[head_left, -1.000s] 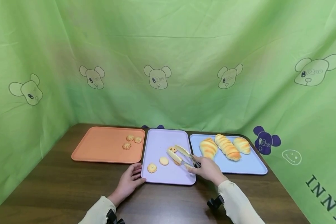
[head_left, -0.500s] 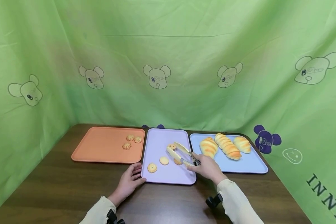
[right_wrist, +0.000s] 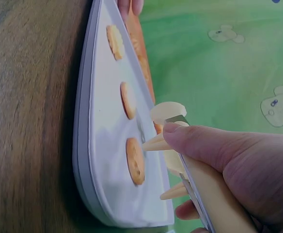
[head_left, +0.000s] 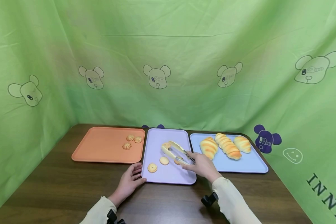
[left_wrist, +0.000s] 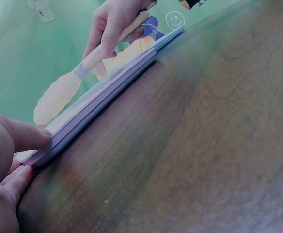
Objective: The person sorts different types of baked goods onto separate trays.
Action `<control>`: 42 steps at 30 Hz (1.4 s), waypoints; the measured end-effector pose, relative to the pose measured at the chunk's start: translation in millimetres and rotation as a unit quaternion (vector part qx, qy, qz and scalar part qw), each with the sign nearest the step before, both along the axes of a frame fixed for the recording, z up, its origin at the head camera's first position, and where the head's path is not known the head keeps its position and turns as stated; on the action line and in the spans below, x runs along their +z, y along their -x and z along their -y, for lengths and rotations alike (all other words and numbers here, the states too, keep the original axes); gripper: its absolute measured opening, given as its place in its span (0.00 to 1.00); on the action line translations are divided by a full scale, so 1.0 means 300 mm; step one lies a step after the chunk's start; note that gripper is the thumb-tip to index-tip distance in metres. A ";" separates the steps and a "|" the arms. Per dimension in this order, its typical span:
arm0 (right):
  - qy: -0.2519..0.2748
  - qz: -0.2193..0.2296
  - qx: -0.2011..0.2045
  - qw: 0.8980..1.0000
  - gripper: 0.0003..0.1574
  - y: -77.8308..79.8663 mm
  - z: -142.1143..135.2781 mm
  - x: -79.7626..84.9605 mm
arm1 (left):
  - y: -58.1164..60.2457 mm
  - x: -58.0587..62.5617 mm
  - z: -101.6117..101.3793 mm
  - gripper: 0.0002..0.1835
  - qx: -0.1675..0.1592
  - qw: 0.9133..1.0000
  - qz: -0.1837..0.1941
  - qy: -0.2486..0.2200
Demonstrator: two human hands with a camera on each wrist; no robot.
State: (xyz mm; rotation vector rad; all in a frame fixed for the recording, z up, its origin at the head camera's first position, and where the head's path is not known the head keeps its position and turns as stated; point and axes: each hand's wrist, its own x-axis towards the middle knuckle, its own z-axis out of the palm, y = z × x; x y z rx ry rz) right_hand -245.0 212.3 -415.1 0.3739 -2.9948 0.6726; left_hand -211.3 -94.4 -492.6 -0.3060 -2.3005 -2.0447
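My right hand (head_left: 201, 166) grips a pair of tongs (head_left: 169, 152) over the purple tray (head_left: 159, 135). Between the tong tips is a round cookie (head_left: 166, 145), partly hidden by them. Lower on the tray lie a plain round cookie (head_left: 164, 160), a flower-shaped cookie (head_left: 152, 168) and a dotted cookie (right_wrist: 135, 161), the last partly behind the tongs in the head view. My left hand (head_left: 130, 182) holds the tray's front left corner. In the left wrist view, one digit lies on the rim and another finger touches the tray's side.
To the left is an orange tray (head_left: 100, 143) with three swirl cookies (head_left: 130, 137) near its right side. A blue tray (head_left: 240, 166) at right bears three bread rolls (head_left: 228, 147). All stand on a dark wooden table (head_left: 58, 193), with a green curtain (head_left: 184, 46) behind.
The right hand and tongs have shifted left, and the cookie between the tong tips has moved left and slightly back with them. The left hand stays at the tray corner.
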 end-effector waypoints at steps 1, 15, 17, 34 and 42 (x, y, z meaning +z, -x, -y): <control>0.002 0.002 0.000 1.000 0.46 0.001 0.005 0.002 | 0.001 -0.001 0.000 0.31 0.001 1.000 0.000 0.001; 0.006 -0.004 0.022 1.000 0.45 0.024 0.093 -0.008 | -0.001 0.002 -0.001 0.32 -0.001 1.000 -0.004 0.008; 0.007 -0.002 0.024 1.000 0.46 0.026 0.107 -0.008 | 0.000 0.002 -0.002 0.32 0.000 1.000 0.000 0.012; -0.006 -0.001 0.057 0.998 0.47 0.071 0.230 0.001 | -0.002 0.009 -0.003 0.31 0.004 1.000 0.003 -0.003; 0.001 0.009 0.068 0.998 0.47 0.093 0.284 -0.004 | -0.004 0.010 -0.004 0.31 0.004 1.000 0.008 0.003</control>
